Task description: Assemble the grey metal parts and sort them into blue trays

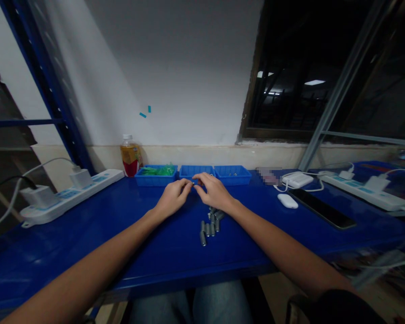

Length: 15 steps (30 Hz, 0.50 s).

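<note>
My left hand (173, 196) is closed in a pinch, thumb against the forefinger. A tiny dark piece (193, 183) shows at its fingertips, too small to name. Right beside it, my right hand (213, 191) has its fingers bent, with a gap between thumb and forefinger at the same piece. Below the right hand, several grey metal cylinders (208, 229) lie in a loose cluster on the blue table (162, 254). Part of that cluster is hidden under the right hand and wrist.
Along the wall stand a blue bin (151, 181) with green plastic, a middle blue bin (189, 168), and a right blue bin (234, 181) with small bits. A bottle (129, 157), power strips (70, 198), a phone (322, 208) and a white case (287, 201) flank them.
</note>
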Motion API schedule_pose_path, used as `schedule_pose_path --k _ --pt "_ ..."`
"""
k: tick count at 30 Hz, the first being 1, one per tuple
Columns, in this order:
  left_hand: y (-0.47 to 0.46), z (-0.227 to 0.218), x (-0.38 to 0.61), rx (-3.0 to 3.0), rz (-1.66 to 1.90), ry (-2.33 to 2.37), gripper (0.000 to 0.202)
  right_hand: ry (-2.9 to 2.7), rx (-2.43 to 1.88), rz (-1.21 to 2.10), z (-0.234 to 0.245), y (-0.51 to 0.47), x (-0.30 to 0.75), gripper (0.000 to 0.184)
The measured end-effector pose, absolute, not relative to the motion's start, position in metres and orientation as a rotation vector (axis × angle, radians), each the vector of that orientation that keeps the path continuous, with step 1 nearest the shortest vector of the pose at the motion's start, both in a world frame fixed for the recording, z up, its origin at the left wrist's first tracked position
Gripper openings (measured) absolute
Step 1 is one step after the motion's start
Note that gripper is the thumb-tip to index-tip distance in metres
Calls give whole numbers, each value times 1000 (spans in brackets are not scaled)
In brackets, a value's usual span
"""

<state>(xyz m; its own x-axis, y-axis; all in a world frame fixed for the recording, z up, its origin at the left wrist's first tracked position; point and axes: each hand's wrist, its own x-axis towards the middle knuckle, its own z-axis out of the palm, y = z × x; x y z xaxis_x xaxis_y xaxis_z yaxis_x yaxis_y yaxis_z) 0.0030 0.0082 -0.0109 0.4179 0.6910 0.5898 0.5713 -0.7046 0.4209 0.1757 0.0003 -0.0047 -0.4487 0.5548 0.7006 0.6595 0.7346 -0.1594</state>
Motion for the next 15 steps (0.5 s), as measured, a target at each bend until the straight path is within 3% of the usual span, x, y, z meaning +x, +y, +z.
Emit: schedule_pose_path --k 8,15 --pt "7 -14 6 2536 958 1021 34 -2222 -911 -265 8 5 193 14" --pt "-2 -24 19 2835 618 588 35 -1855 -1423 -491 5 39 245 27"
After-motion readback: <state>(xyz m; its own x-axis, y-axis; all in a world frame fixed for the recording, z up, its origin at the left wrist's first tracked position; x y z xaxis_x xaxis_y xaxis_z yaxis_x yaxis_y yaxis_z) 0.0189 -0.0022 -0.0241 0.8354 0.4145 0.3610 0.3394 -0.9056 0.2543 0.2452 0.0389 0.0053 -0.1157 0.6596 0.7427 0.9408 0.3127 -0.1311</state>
